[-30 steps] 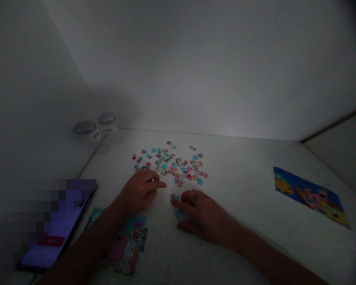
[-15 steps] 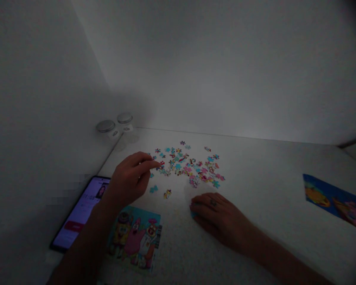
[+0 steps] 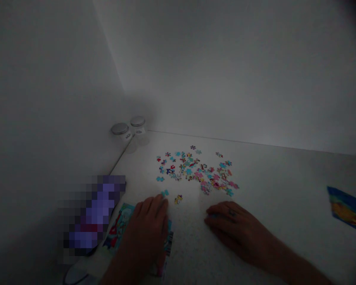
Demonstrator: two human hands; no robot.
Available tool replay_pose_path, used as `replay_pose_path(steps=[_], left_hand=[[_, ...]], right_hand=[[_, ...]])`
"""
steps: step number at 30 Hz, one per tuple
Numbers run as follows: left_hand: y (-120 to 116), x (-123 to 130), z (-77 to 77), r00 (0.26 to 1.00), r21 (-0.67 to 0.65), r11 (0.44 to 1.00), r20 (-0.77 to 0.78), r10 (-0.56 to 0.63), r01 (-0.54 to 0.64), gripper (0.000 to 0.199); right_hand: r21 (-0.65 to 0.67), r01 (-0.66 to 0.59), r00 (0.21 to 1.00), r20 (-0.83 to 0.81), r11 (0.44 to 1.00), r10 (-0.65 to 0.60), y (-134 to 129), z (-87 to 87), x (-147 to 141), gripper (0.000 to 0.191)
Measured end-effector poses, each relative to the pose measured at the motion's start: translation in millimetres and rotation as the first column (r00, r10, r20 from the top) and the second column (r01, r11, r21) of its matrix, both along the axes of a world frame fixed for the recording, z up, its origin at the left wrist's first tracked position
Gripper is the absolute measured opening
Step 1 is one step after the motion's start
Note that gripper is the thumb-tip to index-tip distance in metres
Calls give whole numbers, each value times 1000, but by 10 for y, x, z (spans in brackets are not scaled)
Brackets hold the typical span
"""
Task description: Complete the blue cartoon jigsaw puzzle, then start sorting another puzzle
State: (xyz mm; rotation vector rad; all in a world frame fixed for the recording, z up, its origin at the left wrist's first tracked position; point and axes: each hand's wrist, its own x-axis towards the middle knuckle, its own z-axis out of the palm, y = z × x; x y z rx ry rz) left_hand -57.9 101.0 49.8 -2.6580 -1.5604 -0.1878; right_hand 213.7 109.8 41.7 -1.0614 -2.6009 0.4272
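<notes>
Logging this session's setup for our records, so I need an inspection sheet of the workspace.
Surface: white table, dimly lit.
Job's things: jigsaw pieces in a loose scatter; a teal piece and a yellow piece lie apart from it.
Clutter: phone, pixelated; two lidded jars in the far corner; picture card; second picture card at the right edge.
Hands: left hand over the first card, just below the teal piece; right hand flat on the table, wearing a ring.
Cables: nothing seen.
Surroundings: white walls.
</notes>
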Motion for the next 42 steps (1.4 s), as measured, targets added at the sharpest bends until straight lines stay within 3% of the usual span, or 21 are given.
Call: replay_pose_path(steps=[3, 8, 12, 15, 18, 22, 29, 32, 36, 42], left_hand=[[-49, 58, -22, 1000, 13, 1000, 4, -18, 18, 36], [18, 58, -55, 997, 71, 995, 6, 75, -75, 38], [-231, 193, -241, 999, 63, 997, -23, -41, 43, 37], [-408, 422, -419, 995, 196, 977, 42, -94, 84, 34], [-354, 650, -452, 992, 126, 989, 83, -91, 80, 37], [-129, 751, -316, 968, -26, 974, 121, -221, 226, 42], [-86, 431, -216, 955, 5, 958, 86, -285, 286, 42], [-45, 241, -175, 981, -21, 982, 52, -184, 186, 43], [60, 105, -146, 989, -36, 988, -4, -147, 147, 48], [193, -26, -83, 996, -18, 997, -40, -80, 80, 40]], right_hand=[[-25, -9, 1000, 23, 1000, 9, 5, 18, 5, 24], [-27, 1, 1000, 10, 1000, -1, 10, 14, -4, 24], [-27, -1, 999, 38, 1000, 2, -9, 22, -24, 25], [-37, -16, 999, 41, 999, 18, -15, 9, -12, 28], [-27, 11, 1000, 23, 1000, -10, 9, -39, 48, 30], [19, 59, 998, -12, 998, -59, 48, -103, 130, 41], [54, 12, 997, 73, 998, -16, 31, -118, 137, 44], [36, 25, 995, 99, 999, -28, 31, -98, 136, 42], [-4, 17, 997, 77, 1000, -16, 29, -44, 133, 40], [-38, 15, 998, 58, 999, -13, 23, 23, 123, 42]])
